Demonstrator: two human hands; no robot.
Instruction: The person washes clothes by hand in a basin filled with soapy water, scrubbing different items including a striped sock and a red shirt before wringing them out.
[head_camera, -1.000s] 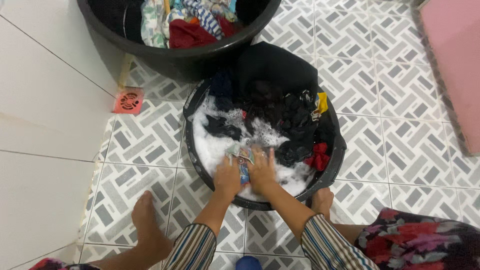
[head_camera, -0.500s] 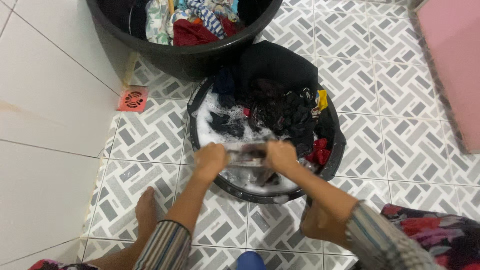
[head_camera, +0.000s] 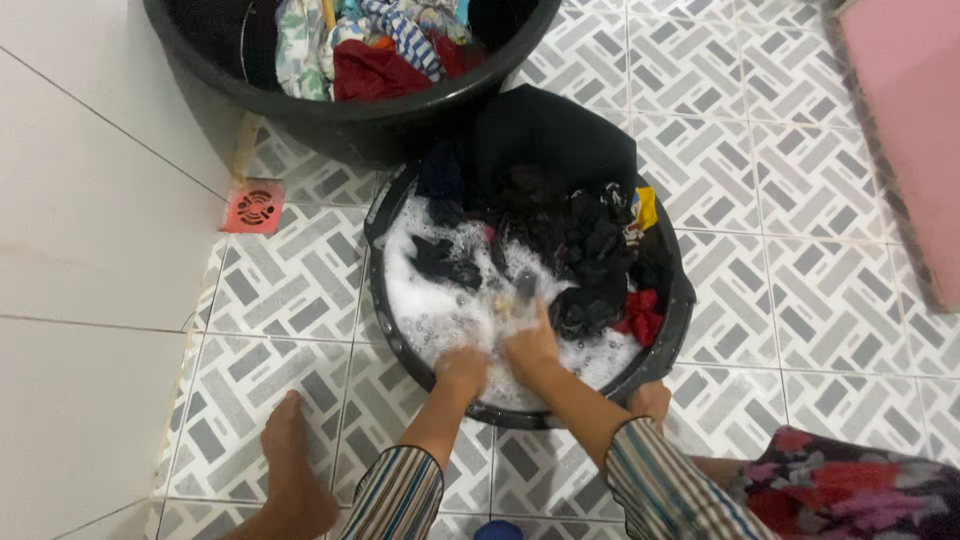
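Both forearms angle down into the black basin (head_camera: 385, 320); the left hand (head_camera: 461, 370) and right hand (head_camera: 531, 347) sit side by side, each grip bunched on a soapy cloth (head_camera: 505, 300).

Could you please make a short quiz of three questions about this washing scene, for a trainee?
1. True or false: both hands are in the soapy basin.
2. What lies on the tiles left of that basin? A) a drain cover B) a brush C) a bucket lid
3. What fills the big tub at the top?

Key
1. True: the left hand and the right hand are side by side in the foam.
2. A: the orange drain cover.
3. Colourful clothes, no foam visible.
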